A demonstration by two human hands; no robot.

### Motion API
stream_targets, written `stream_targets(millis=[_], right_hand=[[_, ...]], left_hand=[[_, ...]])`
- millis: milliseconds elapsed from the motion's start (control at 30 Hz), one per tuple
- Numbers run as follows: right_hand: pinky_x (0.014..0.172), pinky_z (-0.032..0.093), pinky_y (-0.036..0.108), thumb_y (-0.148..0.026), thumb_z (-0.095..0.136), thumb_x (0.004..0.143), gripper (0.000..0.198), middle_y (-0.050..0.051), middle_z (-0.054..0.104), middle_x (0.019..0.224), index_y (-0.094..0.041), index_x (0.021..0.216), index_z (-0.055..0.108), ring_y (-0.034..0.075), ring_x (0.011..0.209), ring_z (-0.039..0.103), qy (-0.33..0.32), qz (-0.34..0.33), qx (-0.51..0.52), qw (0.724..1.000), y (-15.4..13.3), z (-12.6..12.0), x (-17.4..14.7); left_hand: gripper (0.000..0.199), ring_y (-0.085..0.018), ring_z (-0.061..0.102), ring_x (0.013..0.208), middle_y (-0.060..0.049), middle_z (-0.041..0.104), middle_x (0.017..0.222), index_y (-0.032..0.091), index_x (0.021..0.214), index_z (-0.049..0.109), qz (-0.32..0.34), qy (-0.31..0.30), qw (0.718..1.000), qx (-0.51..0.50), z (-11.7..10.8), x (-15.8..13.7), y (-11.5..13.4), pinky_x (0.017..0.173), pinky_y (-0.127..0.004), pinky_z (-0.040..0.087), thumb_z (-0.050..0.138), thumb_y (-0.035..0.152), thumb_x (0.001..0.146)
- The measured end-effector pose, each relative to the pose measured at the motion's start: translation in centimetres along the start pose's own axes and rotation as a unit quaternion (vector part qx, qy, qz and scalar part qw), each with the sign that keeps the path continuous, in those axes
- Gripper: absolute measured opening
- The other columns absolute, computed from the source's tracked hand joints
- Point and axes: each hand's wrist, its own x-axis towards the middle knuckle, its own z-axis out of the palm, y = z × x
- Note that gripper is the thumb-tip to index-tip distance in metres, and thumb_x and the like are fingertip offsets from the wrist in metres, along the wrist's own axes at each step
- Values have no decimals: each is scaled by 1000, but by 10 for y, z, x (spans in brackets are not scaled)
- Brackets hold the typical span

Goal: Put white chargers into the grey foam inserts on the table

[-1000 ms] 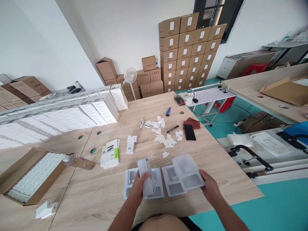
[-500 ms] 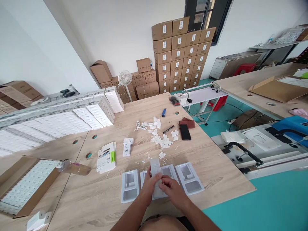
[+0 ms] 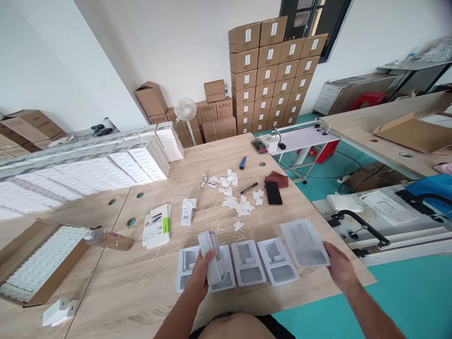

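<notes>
My left hand (image 3: 199, 278) grips a stack of nested plastic trays (image 3: 211, 259), held on edge above the row on the table. At the right, my right hand (image 3: 339, 267) pinches one plastic tray (image 3: 305, 245) by its near right corner; it looks blurred. Between my hands, compartmented trays lie flat side by side: a left tray (image 3: 183, 263) partly covered by the stack, one (image 3: 228, 273) partly behind it, a middle tray (image 3: 248, 263) and a right tray (image 3: 278, 261).
Paper scraps (image 3: 238, 205), a marker (image 3: 249, 188), a phone (image 3: 273, 193) and a blue cutter (image 3: 243, 163) lie beyond the trays. Leftward are flat printed cartons (image 3: 157, 226), a bottle (image 3: 113, 240) and an open carton (image 3: 70, 263). White boxes (image 3: 134, 162) line the back left.
My right hand has parted from my left and swung right, carrying one tray off the stack. My left hand has shifted left with the rest of the stack, now tilted.
</notes>
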Motion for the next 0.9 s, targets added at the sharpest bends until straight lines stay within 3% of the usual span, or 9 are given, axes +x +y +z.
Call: stream_targets(millis=[133, 267, 400, 467, 500, 567, 667, 800, 900], right_hand=[[90, 46, 57, -48, 53, 68, 38, 26, 64, 110, -17, 87, 64, 43, 109, 58, 13, 34, -78, 996, 7, -26, 19], [109, 28, 59, -47, 62, 61, 52, 24, 53, 131, -14, 101, 66, 45, 128, 41, -10, -35, -127, 991, 8, 14, -14], [97, 45, 41, -55, 68, 68, 48, 10, 67, 113, -21, 101, 73, 30, 107, 60, -246, -101, -86, 960, 0, 94, -95], [99, 43, 36, -49, 68, 78, 38, 7, 63, 123, -24, 106, 74, 26, 114, 57, -396, -158, -35, 904, -5, 129, -135], [98, 43, 36, -47, 67, 81, 31, 7, 62, 123, -24, 101, 74, 25, 113, 57, -425, -160, 8, 891, -7, 142, -150], [92, 43, 35, -46, 68, 83, 26, 8, 63, 117, -20, 84, 73, 24, 104, 58, -441, -126, 88, 884, -9, 156, -169], [82, 44, 32, -48, 72, 80, 33, 6, 64, 106, -18, 69, 66, 21, 91, 59, -430, -75, 139, 889, -7, 156, -175], [77, 45, 30, -44, 75, 79, 28, 3, 67, 95, -18, 72, 64, 18, 82, 58, -429, 0, 223, 875, -5, 145, -172], [71, 46, 27, -41, 78, 77, 26, 0, 66, 78, -19, 77, 65, 15, 72, 57, -395, 58, 273, 875, -6, 138, -165]], left_hand=[[58, -13, 71, 77, -3, 73, 96, 30, 120, 56, -4, -21, 1000, -4, 17, -6, -3, 74, -24, 66, 81, 43, 70], [79, -13, 70, 85, -2, 73, 103, 34, 126, 51, 24, -23, 999, -2, 31, -2, -11, 75, -18, 61, 94, 40, 60], [98, -15, 70, 85, -4, 74, 101, 31, 129, 50, 26, -22, 999, 20, 44, 10, -24, 80, -21, 60, 103, 45, 48], [105, -15, 69, 81, -5, 75, 96, 29, 131, 49, 21, -29, 999, 33, 49, 14, -29, 77, -21, 59, 105, 46, 44], [105, -15, 69, 78, -5, 75, 92, 28, 130, 49, 19, -34, 998, 39, 51, 14, -31, 74, -21, 58, 104, 47, 43], [100, -14, 68, 73, -4, 74, 87, 27, 129, 50, 16, -43, 998, 46, 54, 13, -33, 66, -20, 54, 102, 50, 46], [84, -13, 67, 72, -1, 72, 83, 27, 122, 55, 22, -53, 997, 43, 53, 9, -33, 61, -17, 51, 99, 42, 53], [61, -12, 66, 71, -2, 71, 84, 24, 110, 62, 28, -58, 998, 25, 53, 4, -28, 61, -16, 54, 92, 30, 58], [65, -12, 68, 75, -3, 72, 93, 27, 114, 59, 30, -49, 998, 9, 51, 4, -22, 64, -17, 57, 92, 30, 58]])
